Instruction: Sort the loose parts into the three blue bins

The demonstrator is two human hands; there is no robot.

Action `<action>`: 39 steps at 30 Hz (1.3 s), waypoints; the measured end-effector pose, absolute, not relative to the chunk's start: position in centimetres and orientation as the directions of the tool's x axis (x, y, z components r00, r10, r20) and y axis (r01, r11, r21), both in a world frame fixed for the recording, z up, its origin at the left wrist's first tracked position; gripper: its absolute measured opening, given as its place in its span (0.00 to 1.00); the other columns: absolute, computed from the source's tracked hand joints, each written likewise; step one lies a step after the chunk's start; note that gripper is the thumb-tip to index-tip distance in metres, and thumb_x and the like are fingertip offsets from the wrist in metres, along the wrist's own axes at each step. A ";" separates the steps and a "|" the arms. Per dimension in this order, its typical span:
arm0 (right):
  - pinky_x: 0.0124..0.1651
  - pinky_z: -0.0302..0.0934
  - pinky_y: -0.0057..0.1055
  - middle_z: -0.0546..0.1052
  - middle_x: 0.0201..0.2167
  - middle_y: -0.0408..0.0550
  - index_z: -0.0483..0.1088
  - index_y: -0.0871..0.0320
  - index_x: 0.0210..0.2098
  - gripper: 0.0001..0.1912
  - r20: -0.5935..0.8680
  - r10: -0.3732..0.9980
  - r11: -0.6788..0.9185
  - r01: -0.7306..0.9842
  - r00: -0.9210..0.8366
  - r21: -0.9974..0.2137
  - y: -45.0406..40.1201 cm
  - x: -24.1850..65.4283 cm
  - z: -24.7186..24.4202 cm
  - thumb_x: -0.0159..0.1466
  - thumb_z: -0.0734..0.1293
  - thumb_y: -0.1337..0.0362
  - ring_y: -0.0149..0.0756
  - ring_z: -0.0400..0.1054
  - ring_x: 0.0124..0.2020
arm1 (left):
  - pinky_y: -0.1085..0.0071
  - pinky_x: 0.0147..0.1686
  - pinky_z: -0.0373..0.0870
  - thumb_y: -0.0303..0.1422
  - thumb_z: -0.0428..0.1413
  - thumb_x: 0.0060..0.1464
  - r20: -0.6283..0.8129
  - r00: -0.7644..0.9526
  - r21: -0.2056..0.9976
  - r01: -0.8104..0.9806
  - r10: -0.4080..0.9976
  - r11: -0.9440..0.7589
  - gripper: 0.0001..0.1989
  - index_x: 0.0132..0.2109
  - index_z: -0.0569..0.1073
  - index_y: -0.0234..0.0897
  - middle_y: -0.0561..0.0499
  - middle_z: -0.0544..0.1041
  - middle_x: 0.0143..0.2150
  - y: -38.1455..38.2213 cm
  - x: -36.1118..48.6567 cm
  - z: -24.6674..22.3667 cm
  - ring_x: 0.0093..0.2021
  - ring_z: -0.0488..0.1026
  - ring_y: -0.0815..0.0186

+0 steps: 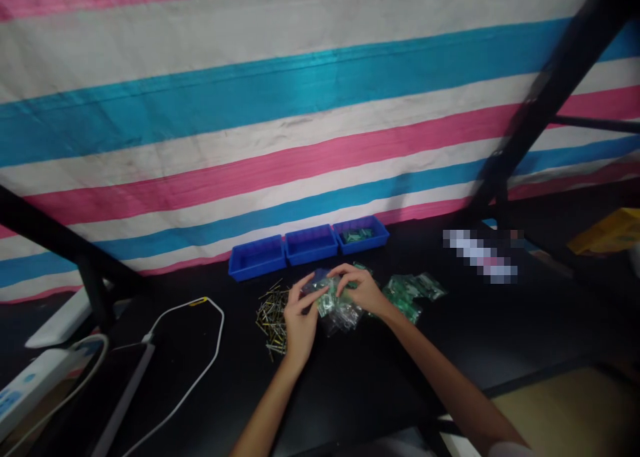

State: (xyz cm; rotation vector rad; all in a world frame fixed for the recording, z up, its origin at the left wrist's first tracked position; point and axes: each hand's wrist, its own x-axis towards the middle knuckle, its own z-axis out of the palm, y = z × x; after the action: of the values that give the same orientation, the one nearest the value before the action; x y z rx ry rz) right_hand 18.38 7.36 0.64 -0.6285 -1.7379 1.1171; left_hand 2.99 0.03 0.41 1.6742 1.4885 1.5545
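Note:
My left hand [301, 318] has its thumb and fingers closed on a small clear plastic bag [327, 302] with something green in it. From the other side my right hand [364, 289] pinches the same bag, its fingers bent down. More clear bags [345, 318] lie on the table just under my hands. Beside my left hand is a loose pile of thin metal pins [273, 318], silver and yellowish. To the right of my right hand lies a heap of clear bags with green contents [405, 294].
Three blue trays [257, 270] stand in a row behind my hands; green pieces [357, 235] lie in the right one. A white cable [220, 330] loops across the left of the black table, near a power strip [30, 384]. A yellow bin [607, 230] is at far right.

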 end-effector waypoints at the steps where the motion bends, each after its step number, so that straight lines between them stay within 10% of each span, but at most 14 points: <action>1: 0.40 0.61 0.32 0.74 0.36 0.48 0.73 0.57 0.20 0.05 0.424 0.802 0.440 -0.064 -0.420 -0.896 7.4 18.4 0.6 0.52 0.67 0.69 0.36 0.68 0.38 | 0.60 0.51 0.60 0.30 0.53 0.52 0.460 -0.199 0.835 0.428 0.865 -0.345 0.10 0.39 0.77 0.46 0.50 0.68 0.52 0.0 3.0 0.4 0.53 0.63 0.60; 13: 0.24 0.57 0.25 0.71 0.19 0.42 0.71 0.60 0.29 0.12 0.178 0.889 0.173 -0.051 -0.422 -0.984 7.4 18.5 1.0 0.54 0.66 0.56 0.29 0.64 0.21 | 0.63 0.50 0.60 0.34 0.54 0.51 0.422 -0.295 0.870 0.398 0.857 -0.291 0.08 0.33 0.77 0.39 0.47 0.72 0.44 0.2 3.3 -0.2 0.49 0.66 0.61; 24: 0.18 0.55 0.24 0.67 0.16 0.40 0.68 0.59 0.22 0.16 -0.006 0.979 0.051 -0.270 0.203 -0.961 12.0 24.1 0.3 0.46 0.70 0.52 0.26 0.59 0.15 | 0.64 0.50 0.60 0.31 0.49 0.55 0.415 -0.211 0.869 0.381 0.885 -0.317 0.09 0.34 0.75 0.39 0.47 0.71 0.43 -0.3 3.8 1.0 0.48 0.67 0.62; 31: 0.11 0.44 0.22 0.61 0.11 0.37 0.63 0.59 0.17 0.16 -0.038 0.994 -0.011 -0.252 0.102 -0.968 12.5 24.8 -0.3 0.48 0.69 0.55 0.22 0.51 0.10 | 0.63 0.49 0.60 0.31 0.49 0.55 0.424 -0.184 0.857 0.397 0.887 -0.328 0.09 0.34 0.74 0.38 0.47 0.71 0.43 -0.3 3.7 1.2 0.47 0.67 0.62; 39: 0.20 0.62 0.22 0.68 0.49 0.52 0.55 0.51 0.56 0.34 -0.021 0.994 -0.004 -0.149 0.107 -0.989 12.8 24.8 -0.8 0.51 0.67 0.58 0.37 0.71 0.37 | 0.65 0.45 0.63 0.30 0.49 0.55 0.405 -0.088 0.847 0.411 0.910 -0.337 0.09 0.33 0.74 0.37 0.48 0.73 0.38 -0.2 3.9 1.3 0.42 0.69 0.63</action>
State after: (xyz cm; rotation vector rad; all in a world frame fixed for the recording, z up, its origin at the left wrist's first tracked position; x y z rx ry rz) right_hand 24.80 12.85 -0.75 -1.1574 -1.0152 1.2055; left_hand 3.87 -0.25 1.26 1.7274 1.4316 1.4222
